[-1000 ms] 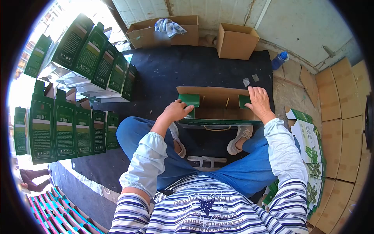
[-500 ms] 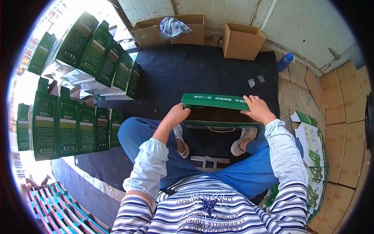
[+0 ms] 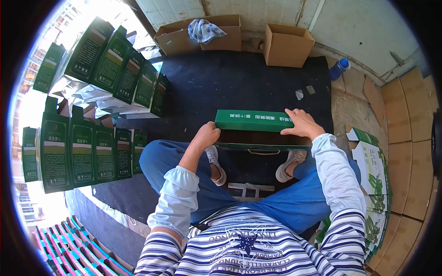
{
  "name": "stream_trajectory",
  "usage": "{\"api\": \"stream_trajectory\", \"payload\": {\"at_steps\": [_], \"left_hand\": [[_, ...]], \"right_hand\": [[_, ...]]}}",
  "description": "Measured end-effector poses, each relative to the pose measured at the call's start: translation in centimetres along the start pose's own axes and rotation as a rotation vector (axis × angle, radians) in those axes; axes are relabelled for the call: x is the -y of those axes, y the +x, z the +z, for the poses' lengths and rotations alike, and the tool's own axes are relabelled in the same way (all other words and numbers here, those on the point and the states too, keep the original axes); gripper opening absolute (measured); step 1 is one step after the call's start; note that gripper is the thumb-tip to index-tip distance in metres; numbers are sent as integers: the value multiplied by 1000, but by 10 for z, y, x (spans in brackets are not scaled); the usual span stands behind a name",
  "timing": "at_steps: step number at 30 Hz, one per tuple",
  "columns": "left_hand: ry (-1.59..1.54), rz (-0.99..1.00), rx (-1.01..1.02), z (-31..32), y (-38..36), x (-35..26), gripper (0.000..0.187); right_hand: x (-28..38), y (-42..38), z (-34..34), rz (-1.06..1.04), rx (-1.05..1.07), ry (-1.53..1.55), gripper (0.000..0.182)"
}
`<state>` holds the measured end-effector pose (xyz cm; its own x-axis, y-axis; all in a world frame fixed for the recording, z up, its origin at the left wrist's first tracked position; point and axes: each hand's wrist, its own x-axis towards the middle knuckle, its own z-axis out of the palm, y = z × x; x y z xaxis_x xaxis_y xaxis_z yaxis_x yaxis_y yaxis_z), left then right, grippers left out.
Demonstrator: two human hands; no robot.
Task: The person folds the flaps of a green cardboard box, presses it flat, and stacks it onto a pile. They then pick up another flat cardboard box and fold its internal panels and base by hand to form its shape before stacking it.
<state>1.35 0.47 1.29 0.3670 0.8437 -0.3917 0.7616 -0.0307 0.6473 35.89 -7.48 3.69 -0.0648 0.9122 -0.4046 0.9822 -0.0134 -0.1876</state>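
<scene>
A green printed carton (image 3: 254, 120) stands between my feet, its long top flap with white lettering facing me. Below the flap a dark opening shows, and a thin rope-like handle (image 3: 263, 152) lies along the near side. My left hand (image 3: 206, 135) is closed on the left corner of the flap, its fingertips partly hidden. At the right end, my right hand (image 3: 303, 124) grips the flap, thumb on the near edge and fingers over the far edge.
Green cartons (image 3: 83, 152) stand in rows at left. Flat printed carton sheets (image 3: 372, 170) are stacked at right beside brown boxes (image 3: 403, 170). An open brown box (image 3: 289, 48) and a blue bottle (image 3: 339, 68) stand at the back. Pink-and-teal pieces (image 3: 76, 250) lie lower left.
The carton's flap has tilted so that more of its lettered face shows. My right hand has shifted slightly with it, and my left hand stays at the left corner.
</scene>
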Motion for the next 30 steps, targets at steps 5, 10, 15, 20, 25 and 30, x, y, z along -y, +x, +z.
{"api": "stream_trajectory", "payload": {"at_steps": [5, 10, 15, 20, 25, 30], "left_hand": [[27, 47, -60, 0, -6, -4, 40], [-281, -131, 113, -26, -11, -18, 51], [-229, 156, 236, -19, -2, -6, 46], [512, 204, 184, -3, 31, -23, 67], [567, 85, 124, 4, 48, -19, 89], [636, 131, 86, 16, 46, -14, 88]], "right_hand": [[12, 14, 5, 8, -56, -142, 70], [13, 28, 30, -29, -217, -250, 63], [13, 28, 39, -5, -266, -274, 63], [12, 27, 41, -5, -267, -265, 65], [12, 28, 41, 6, -236, -249, 68], [12, 29, 41, 16, -219, -263, 70]]}}
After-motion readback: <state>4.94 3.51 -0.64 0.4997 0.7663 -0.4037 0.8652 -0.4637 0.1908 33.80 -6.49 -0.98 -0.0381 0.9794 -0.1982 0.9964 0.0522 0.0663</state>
